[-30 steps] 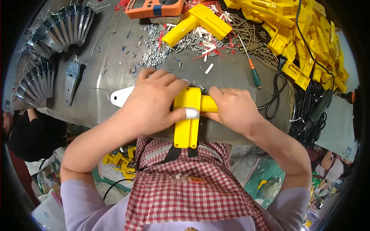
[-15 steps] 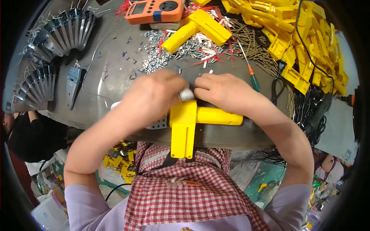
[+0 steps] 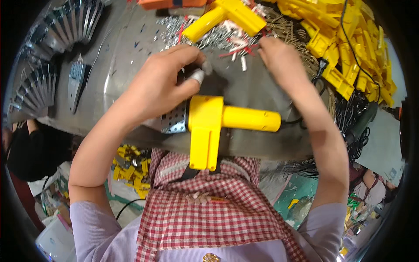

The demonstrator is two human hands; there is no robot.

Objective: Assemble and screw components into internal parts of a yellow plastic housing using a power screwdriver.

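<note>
My left hand hovers above the bench just beyond a yellow T-shaped plastic housing. Its thumb and fingers are curved with a small gap between them, and pale coverings wrap the thumb tip and a fingertip. Nothing shows in that gap. The housing lies at the near edge, its round handle pointing right and its flat arm overhanging my apron. A perforated metal plate sticks out from the housing's left side, partly under my left hand. My right hand is at the right edge of the small-parts pile, its fingertips too unclear to read.
Loose screws and nuts lie beyond my hands, a second yellow housing on them. Yellow housings heap at far right, near black cables. Metal plates fan out at left. An orange meter is cut off above.
My hands have parted. The right moved away and right to the parts pile; the left rose off the housing, uncovering more of the perforated plate. The whole view shifted slightly.
</note>
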